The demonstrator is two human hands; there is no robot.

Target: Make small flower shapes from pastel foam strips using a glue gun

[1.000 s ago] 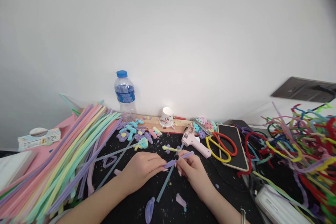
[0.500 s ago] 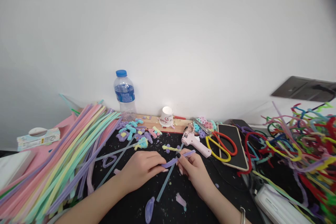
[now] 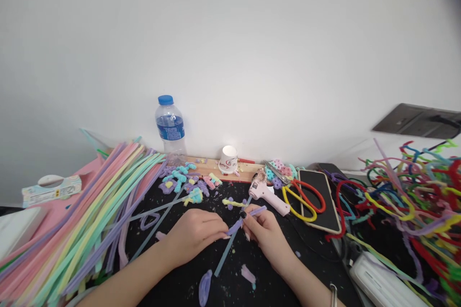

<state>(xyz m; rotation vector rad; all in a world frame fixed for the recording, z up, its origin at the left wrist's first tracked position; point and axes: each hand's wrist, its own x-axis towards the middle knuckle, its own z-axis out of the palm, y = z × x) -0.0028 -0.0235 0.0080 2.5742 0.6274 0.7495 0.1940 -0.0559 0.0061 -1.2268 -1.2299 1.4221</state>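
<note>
Both hands meet over the black mat and pinch one short purple pipe cleaner. My left hand grips its near end with fingers closed. My right hand holds the far part between thumb and fingers, and the tip sticks out toward the pink glue gun. A pale blue-grey stick lies on the mat under the hands.
Long pastel pipe cleaners are piled at left, a tangle of bright ones at right. Small finished fuzzy flowers, a water bottle, a paper cup, scissors with red and yellow handles on a phone.
The hands have shifted only slightly; the purple pipe cleaner has bent a little more between them. Nothing else on the table has moved.
</note>
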